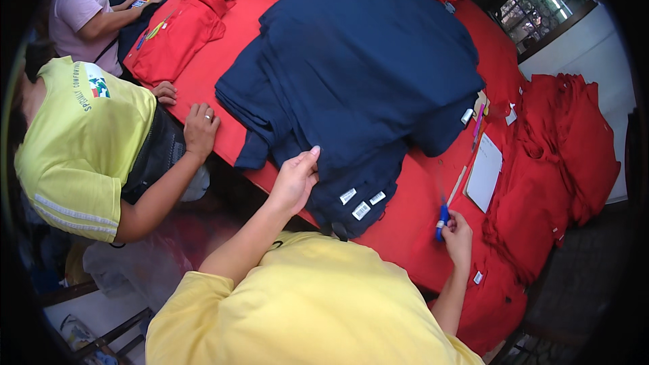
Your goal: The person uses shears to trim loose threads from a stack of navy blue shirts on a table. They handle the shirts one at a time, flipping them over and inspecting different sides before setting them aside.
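A broad pile of navy garments [365, 54] lies spread over the red-covered table in front of me. At its near edge my left hand [295, 181] pinches a fold of the navy cloth between thumb and fingers. Several small white labels [361, 210] show on the dark fabric to the right of that hand. My right hand [459, 235] is closed around blue-handled scissors [443, 222] above the table, right of the pile. Their blades point away from me and look blurred.
Heaped red garments [541, 155] line the right side, beside a white notepad [484, 172] and a purple pen [478, 126]. On the left, a co-worker in yellow [88, 142] rests both hands at the table edge; another person [84, 17] handles dark cloth farther back.
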Available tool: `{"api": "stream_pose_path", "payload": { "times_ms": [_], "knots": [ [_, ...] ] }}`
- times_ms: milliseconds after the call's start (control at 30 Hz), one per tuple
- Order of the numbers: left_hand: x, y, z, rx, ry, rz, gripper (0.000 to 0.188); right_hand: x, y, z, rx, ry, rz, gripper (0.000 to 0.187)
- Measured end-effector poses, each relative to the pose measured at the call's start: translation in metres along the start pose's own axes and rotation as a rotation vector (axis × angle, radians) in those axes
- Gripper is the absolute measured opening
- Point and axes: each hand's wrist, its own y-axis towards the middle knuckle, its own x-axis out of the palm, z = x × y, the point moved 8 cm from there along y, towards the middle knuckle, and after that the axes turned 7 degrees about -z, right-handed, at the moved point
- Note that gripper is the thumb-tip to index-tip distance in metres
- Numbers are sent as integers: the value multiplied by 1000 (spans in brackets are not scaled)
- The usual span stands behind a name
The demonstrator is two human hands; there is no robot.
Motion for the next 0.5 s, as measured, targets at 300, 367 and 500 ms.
{"api": "stream_pose_path", "payload": {
  "times_ms": [300, 367, 500],
  "knots": [
    [44, -16, -10, -48, 359, -295, 22, 70, -19, -188, -410, 1009, -248, 60],
    [44, -16, -23, -145, 478, -278, 24, 93, -18, -216, -407, 1094, -257, 69],
    [38, 16, 0, -140, 589, -109, 31, 91, -20, -224, -475, 999, -238, 70]
  ]
}}
